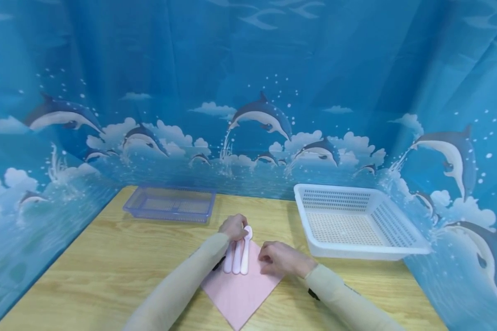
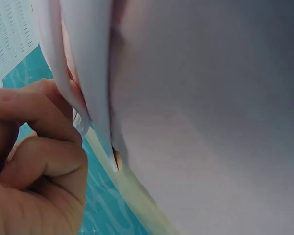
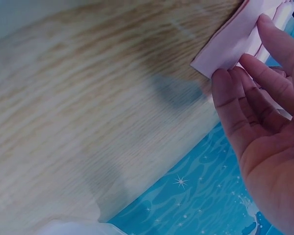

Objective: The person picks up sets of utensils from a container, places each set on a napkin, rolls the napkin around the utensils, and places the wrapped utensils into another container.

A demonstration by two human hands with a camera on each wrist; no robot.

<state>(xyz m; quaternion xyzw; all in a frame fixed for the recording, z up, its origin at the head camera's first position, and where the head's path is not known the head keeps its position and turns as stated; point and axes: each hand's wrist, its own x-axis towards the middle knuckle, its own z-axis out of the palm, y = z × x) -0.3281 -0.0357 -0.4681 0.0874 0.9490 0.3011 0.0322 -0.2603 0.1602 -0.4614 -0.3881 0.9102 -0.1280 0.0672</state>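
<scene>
We are viewing a pink cloth that is lying as a diamond on the wood-grain table, one corner pointing toward the person, presumably so that its diagonal is running with the utensils. On its far part, a pale spoon and two similar utensils are lying side by side, near ends level, an arrangement that is probably making them compact. The left hand is bending its fingers over their far ends, at the spoon's bowl, likely to align the row; we are not able to tell whether it is pinching anything. The right hand is touching the cloth's right corner with loosely extended fingers, clasping nothing that we are seeing, perhaps steadying that layered edge. The purple tray and white basket are standing off to left and right, presumably so as not to be crowding the hands.
</scene>
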